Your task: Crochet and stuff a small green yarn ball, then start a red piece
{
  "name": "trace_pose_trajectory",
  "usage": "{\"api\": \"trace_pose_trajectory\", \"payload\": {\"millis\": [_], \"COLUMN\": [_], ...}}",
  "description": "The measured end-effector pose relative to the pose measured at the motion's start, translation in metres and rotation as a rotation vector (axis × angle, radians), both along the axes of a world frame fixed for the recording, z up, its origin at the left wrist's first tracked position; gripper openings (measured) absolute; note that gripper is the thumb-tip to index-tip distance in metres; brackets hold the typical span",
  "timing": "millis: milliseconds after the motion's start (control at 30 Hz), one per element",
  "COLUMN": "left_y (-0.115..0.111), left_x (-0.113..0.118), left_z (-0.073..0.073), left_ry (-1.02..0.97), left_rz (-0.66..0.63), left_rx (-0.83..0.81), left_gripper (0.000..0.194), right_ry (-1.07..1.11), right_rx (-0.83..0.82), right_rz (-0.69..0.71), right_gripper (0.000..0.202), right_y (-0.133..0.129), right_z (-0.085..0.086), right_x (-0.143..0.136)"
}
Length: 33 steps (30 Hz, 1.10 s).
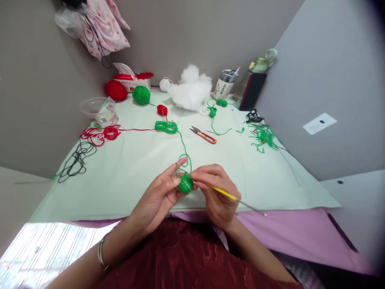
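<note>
The left hand has its grip clamped on a small green crocheted piece, held between thumb and fingers above the front edge of the tabletop, near the middle. Its index finger is raised, with green yarn looped about it; the strand runs back to a green coil farther off. The right hand has its grip pinched together on a yellow-handled hook, fingertips right beside the piece (the hook's working tip is hidden, so I cannot tell whether it sits in a stitch). The metal end opposite points down to the right. Beyond the hands lie orange-handled snips, blades partly spread, with a fluffy white heap behind them. A tangle of green scraps lies on the right.
</note>
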<state>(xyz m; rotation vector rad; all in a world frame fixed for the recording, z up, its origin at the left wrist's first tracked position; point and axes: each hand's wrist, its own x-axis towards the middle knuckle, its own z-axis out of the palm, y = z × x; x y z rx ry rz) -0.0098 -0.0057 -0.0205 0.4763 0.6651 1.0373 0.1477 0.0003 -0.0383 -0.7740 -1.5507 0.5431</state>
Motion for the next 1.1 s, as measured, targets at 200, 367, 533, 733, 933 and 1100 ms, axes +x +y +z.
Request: {"api": "trace_pose_trajectory", "payload": {"millis": [200,367,533,733,933,1100], "left_y": [0.006,0.007,0.007,0.008,0.004,-0.001], "left_x": [-0.008,-0.010,-0.005,-0.007,-0.007,-0.004], "left_z": [-0.001,-0.001,-0.004,-0.003,0.003,0.003], "left_ry": [-0.014,0.057,0.219,0.404,0.491,0.464], "left_rz": [-0.029,-0.062,-0.024,0.012,0.088,0.151], "left_rx": [0.076,0.126,0.227,0.316,0.388,0.468], "left_gripper": [0.054,0.051,0.063,0.076,0.072,0.069], "right_ry": [0.307,0.516,0.345,0.227,0.274,0.359], "right_rx": [-0.279,-0.539,-0.416,-0.304,-0.358,-0.409], "right_rz": [0.124,0.250,0.215,0.161,0.183,0.209], "right_gripper": [0.016,0.016,0.014,0.014,0.016,0.016], "right_y": [0.009,0.016,0.013,0.010,0.011,0.011], "right_z": [0.012,0.014,0.011,0.012,0.005,0.003], "right_x": [0.012,0.014,0.003,-0.003,0.003,0.004]}}
